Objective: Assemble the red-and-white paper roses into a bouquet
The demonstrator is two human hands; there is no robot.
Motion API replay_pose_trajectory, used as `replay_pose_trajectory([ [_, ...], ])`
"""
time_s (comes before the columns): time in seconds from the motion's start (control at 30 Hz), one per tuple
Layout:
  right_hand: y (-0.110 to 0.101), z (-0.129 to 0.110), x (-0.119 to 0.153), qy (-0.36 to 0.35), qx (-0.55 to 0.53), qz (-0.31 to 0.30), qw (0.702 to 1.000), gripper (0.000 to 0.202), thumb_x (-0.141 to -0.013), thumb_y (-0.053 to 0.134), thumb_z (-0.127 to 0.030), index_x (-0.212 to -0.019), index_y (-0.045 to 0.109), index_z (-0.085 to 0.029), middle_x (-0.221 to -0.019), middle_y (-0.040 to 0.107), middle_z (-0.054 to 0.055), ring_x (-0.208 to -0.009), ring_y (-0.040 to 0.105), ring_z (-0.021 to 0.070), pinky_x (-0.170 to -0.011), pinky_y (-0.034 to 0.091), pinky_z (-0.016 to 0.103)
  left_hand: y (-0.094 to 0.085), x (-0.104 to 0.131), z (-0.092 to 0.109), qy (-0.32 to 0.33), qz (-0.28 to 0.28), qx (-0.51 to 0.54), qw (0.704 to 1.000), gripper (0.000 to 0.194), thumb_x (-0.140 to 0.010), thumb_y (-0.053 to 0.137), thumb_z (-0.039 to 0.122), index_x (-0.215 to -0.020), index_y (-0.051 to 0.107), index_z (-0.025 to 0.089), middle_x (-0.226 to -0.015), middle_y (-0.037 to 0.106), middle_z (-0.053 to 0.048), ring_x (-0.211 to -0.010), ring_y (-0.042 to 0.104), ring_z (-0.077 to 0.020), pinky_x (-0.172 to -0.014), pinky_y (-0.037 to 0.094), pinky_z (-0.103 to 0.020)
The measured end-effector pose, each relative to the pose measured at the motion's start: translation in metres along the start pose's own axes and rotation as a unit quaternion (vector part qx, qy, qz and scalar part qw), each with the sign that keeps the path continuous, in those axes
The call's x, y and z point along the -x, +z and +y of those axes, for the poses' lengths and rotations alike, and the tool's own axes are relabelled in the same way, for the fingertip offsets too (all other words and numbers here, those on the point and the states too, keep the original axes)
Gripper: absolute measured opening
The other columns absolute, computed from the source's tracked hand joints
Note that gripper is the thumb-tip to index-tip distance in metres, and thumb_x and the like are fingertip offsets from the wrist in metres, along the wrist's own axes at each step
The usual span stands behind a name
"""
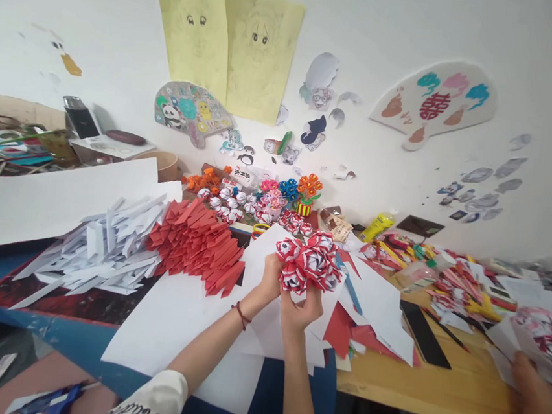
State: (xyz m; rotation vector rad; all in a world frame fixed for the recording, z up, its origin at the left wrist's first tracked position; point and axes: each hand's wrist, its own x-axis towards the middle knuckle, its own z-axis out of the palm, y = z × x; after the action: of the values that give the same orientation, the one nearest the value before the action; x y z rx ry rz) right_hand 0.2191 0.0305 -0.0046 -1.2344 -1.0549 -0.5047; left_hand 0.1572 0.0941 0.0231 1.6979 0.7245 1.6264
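Over white paper sheets (157,322), both my hands hold a bunch of red-and-white folded paper flowers (317,263). My left hand (273,277), with a dark red band at its wrist, is closed at the bunch's left side. From below, my right hand (301,308) grips the bunch, its fingers bent under the blooms. Where the fingers meet the stems is hidden behind the flowers and hands. Left of my hands lies a pile of red paper strips (199,245), and farther left a heap of white paper strips (101,249).
Finished paper flowers (232,206) and a striped flower pot (304,208) stand along the wall. At right lie a black phone (424,334), a yellow bottle (378,226) and cluttered paper scraps. Another person's hand (532,388) holds a wrapped paper bouquet (544,334) at the right edge.
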Motion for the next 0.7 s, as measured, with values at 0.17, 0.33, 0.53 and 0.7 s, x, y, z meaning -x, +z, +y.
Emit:
replay_pose_trajectory([
  [0.17,0.001,0.004,0.003,-0.007,-0.007,0.016,1.000,0.040,-0.068,0.078,-0.042,-0.100,0.065,-0.022,-0.091,0.073,0.010,-0.082,0.071,0.0319,-0.074,0.058,0.048,0.000,0.002,0.002,-0.003,-0.003,0.002,1.000,0.029,-0.078,0.062,0.038,-0.058,0.055,0.018,-0.060,0.060,0.000,-0.059,0.048,-0.0152,-0.060,0.043,-0.028],
  [0.33,0.003,0.001,0.000,0.018,-0.006,0.003,1.000,0.038,-0.070,0.076,-0.045,-0.098,0.064,-0.023,-0.088,0.072,0.011,-0.081,0.070,0.0322,-0.073,0.058,0.049,-0.001,0.003,0.000,0.003,-0.003,0.004,1.000,0.032,-0.078,0.060,0.038,-0.055,0.051,0.017,-0.058,0.056,0.000,-0.057,0.044,-0.0136,-0.057,0.039,-0.027],
  [0.53,-0.023,-0.011,0.000,0.091,-0.048,-0.111,0.989,0.023,-0.077,0.074,-0.033,-0.099,0.068,-0.027,-0.082,0.070,0.008,-0.072,0.066,0.0260,-0.066,0.055,0.042,-0.001,-0.003,-0.004,0.006,-0.018,0.018,1.000,0.035,-0.079,0.058,0.039,-0.054,0.046,0.018,-0.057,0.054,0.001,-0.056,0.044,-0.0130,-0.056,0.039,-0.026],
  [0.7,-0.063,0.006,-0.035,0.220,-0.136,0.032,0.965,0.012,-0.084,0.065,-0.029,-0.090,0.070,-0.020,-0.083,0.067,0.004,-0.063,0.057,0.0174,-0.058,0.047,0.034,-0.017,-0.005,0.000,-0.015,-0.042,0.040,0.998,0.035,-0.072,0.069,0.041,-0.056,0.047,0.019,-0.056,0.053,0.000,-0.057,0.046,-0.0135,-0.054,0.043,-0.025],
])
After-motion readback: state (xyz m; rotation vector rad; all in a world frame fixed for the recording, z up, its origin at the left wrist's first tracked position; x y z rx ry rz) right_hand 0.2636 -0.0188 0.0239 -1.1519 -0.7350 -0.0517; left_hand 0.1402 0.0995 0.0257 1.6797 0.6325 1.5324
